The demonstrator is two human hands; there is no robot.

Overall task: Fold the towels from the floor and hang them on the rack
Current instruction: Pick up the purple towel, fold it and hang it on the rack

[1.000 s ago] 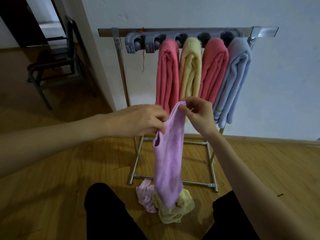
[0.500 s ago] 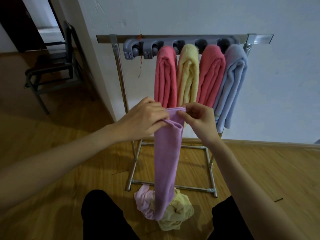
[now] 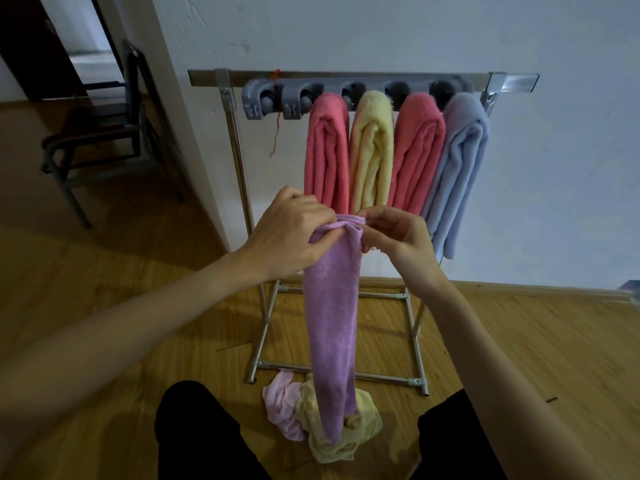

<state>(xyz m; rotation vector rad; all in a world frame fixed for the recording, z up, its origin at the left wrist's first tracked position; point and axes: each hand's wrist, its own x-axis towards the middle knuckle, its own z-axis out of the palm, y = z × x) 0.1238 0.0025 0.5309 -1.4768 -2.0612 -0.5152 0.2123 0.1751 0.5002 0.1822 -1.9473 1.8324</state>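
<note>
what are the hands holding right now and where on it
Both the left hand and right hand pinch the purple towel at its top edge; the rest hangs down.

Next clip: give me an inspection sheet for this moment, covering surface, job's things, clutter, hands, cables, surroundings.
Surface: wooden floor.
Job's things: purple towel hangs folded lengthwise from both hands; rack holds four folded towels: pink, yellow, pink, blue; two clips at its left end are free.
Clutter: crumpled pink cloth and yellow cloth on the floor.
Hands: left hand and right hand pinch the purple towel's top edge.
Cables: nothing seen; a red thread dangles from the rack.
Surroundings: white wall, dark chair, doorway.
</note>
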